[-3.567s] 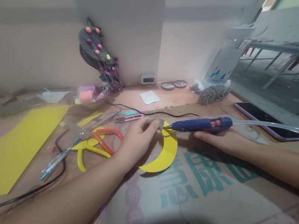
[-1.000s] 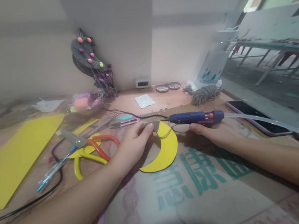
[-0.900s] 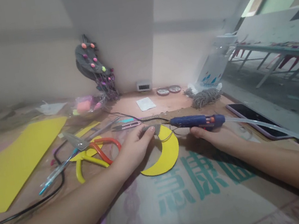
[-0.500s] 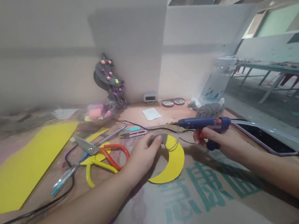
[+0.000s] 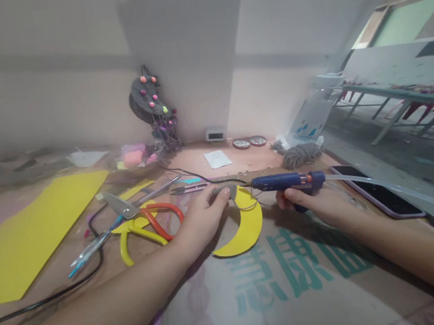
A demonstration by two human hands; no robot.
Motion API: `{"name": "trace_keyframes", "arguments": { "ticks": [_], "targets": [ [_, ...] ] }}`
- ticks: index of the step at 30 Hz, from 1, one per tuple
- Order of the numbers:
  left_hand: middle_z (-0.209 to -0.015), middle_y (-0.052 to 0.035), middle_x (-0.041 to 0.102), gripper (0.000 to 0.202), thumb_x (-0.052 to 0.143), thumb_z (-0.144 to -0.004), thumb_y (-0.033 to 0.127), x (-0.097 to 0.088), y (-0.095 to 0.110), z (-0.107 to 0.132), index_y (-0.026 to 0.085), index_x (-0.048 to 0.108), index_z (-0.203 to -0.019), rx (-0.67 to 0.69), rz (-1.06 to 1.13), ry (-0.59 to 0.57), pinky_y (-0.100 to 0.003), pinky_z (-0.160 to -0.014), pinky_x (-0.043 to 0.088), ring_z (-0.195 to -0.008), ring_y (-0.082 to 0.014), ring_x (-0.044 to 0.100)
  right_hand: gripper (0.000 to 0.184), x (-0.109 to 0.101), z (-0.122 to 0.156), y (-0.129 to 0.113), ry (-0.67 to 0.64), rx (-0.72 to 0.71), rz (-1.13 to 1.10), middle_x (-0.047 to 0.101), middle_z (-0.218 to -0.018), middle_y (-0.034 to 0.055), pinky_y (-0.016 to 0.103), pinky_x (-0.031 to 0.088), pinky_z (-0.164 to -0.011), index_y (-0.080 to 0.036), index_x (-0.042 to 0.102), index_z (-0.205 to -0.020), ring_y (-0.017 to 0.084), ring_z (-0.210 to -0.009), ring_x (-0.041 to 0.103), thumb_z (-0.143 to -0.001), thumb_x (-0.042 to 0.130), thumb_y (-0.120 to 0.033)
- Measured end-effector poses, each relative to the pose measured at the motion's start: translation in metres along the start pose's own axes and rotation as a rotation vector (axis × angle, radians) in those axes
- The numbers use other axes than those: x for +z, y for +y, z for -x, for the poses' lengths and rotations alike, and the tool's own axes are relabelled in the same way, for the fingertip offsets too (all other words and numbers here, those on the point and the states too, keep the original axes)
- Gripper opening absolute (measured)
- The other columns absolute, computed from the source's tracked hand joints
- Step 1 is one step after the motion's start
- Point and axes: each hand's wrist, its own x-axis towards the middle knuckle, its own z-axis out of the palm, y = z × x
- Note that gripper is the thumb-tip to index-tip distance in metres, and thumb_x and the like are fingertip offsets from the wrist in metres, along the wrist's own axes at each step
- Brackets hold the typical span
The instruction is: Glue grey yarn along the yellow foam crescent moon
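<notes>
My left hand point(image 5: 210, 208) pinches the upper end of a yellow crescent moon cutout point(image 5: 250, 220), where grey yarn point(image 5: 228, 190) covers the tip. A loose strand of that yarn hangs across the yellow face. In my right hand point(image 5: 304, 200) is a blue glue gun point(image 5: 276, 182), its fingers wrapped around the handle. The gun points left, with its nozzle at the moon's upper edge, close to my left fingertips. A clear glue stick point(image 5: 369, 177) sticks out of its back end. Whether the nozzle touches the moon I cannot tell.
Scissors with red and yellow handles point(image 5: 144, 224), a pen point(image 5: 94, 249) and a yellow sheet point(image 5: 41, 233) lie left. A phone point(image 5: 375, 191) lies right, near grey yarn point(image 5: 303, 155) and a bottle point(image 5: 309, 114). A decorated grey moon point(image 5: 147, 99) stands against the wall.
The glue gun has moved left, bringing its nozzle to the moon's yarn-covered tip. My left hand keeps its pinch. The whole view has shifted slightly.
</notes>
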Motion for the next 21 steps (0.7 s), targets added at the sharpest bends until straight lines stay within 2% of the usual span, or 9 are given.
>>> {"name": "trace_keyframes", "arguments": {
  "ticks": [5, 10, 13, 17, 21],
  "targets": [
    [-0.081, 0.0010, 0.063, 0.032, 0.048, -0.092, 0.047, 0.000, 0.001, 0.001, 0.019, 0.057, -0.079, 0.014, -0.005, -0.009, -0.025, -0.061, 0.036, -0.069, -0.0137, 0.052, 0.046, -0.001, 0.001, 0.004, -0.028, 0.035, 0.107, 0.067, -0.074, 0.0046, 0.030, 0.046, -0.065, -0.020, 0.066, -0.074, 0.020, -0.071, 0.062, -0.088, 0.046, -0.058],
    [-0.082, 0.0004, 0.065, 0.031, 0.049, -0.092, 0.045, -0.001, 0.003, 0.001, 0.018, 0.057, -0.079, 0.030, -0.020, -0.011, -0.025, -0.063, 0.037, -0.071, -0.0142, 0.054, 0.041, 0.002, 0.001, 0.004, -0.004, 0.032, 0.088, 0.069, -0.077, 0.0054, 0.031, 0.049, -0.067, -0.020, 0.066, -0.074, 0.021, -0.074, 0.064, -0.087, 0.049, -0.055],
    [-0.086, -0.0002, 0.065, 0.030, 0.048, -0.093, 0.045, 0.000, 0.002, 0.001, 0.018, 0.058, -0.082, 0.049, -0.033, -0.025, -0.026, -0.065, 0.038, -0.075, -0.0153, 0.055, 0.036, 0.005, 0.002, -0.002, 0.046, 0.048, 0.070, 0.071, -0.078, 0.0068, 0.033, 0.052, -0.069, -0.020, 0.066, -0.074, 0.023, -0.075, 0.066, -0.082, 0.054, -0.053],
    [-0.088, -0.0001, 0.064, 0.029, 0.047, -0.093, 0.044, 0.000, 0.002, 0.001, 0.019, 0.058, -0.086, 0.045, -0.033, -0.032, -0.026, -0.067, 0.037, -0.078, -0.0159, 0.055, 0.028, 0.009, 0.004, -0.011, 0.162, 0.038, 0.093, 0.071, -0.073, 0.0060, 0.034, 0.053, -0.064, -0.022, 0.064, -0.074, 0.025, -0.071, 0.066, -0.077, 0.059, -0.050],
    [-0.085, 0.0004, 0.062, 0.028, 0.047, -0.094, 0.044, -0.001, 0.004, 0.002, 0.019, 0.057, -0.085, 0.003, -0.027, -0.040, -0.027, -0.067, 0.036, -0.076, -0.0156, 0.053, 0.032, 0.006, 0.001, -0.009, 0.191, 0.051, 0.150, 0.072, -0.076, 0.0073, 0.035, 0.052, -0.063, -0.022, 0.067, -0.075, 0.026, -0.071, 0.066, -0.077, 0.058, -0.053]
  ]
}}
